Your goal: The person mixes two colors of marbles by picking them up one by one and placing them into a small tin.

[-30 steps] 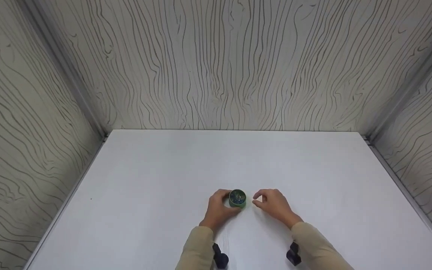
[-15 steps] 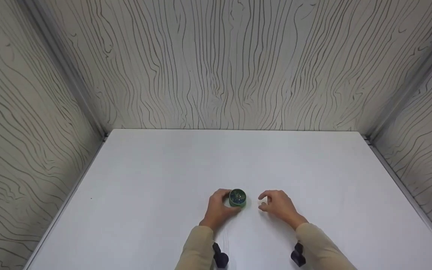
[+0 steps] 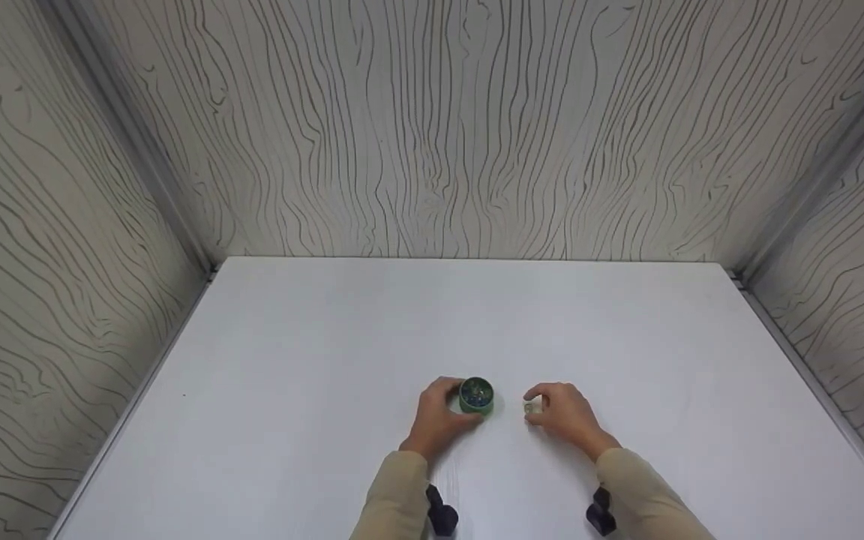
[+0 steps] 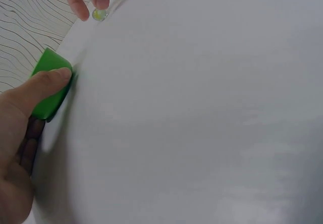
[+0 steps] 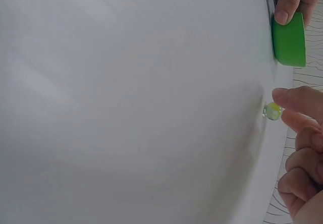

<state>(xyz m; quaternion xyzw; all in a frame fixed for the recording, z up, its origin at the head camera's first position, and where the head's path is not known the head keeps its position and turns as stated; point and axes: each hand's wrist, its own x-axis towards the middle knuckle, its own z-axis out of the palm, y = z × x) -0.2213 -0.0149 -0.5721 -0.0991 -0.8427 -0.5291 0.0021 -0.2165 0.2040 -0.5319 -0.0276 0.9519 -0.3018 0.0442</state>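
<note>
A green cup (image 3: 476,397) stands on the white table, its inside showing dark, speckled blue-green contents. My left hand (image 3: 438,420) holds it, thumb on the near side and fingers on the far side. In the left wrist view the thumb (image 4: 53,78) presses the smooth green wall. To the right of the cup a clear glass marble (image 5: 273,111) with a yellow-green swirl sits on the tabletop. My right hand (image 3: 563,412) is at the marble, thumb and index finger parted on either side of it, the other fingers curled in.
The white table (image 3: 327,330) reaches back to a wood-grain patterned wall (image 3: 432,135), with similar panels at left and right. A black wrist device (image 3: 442,517) sits under the left sleeve, another (image 3: 601,514) under the right.
My right hand has moved right, away from the cup, and its thumb and index finger have spread apart. The marble now shows between them. The left hand and cup have stayed in place.
</note>
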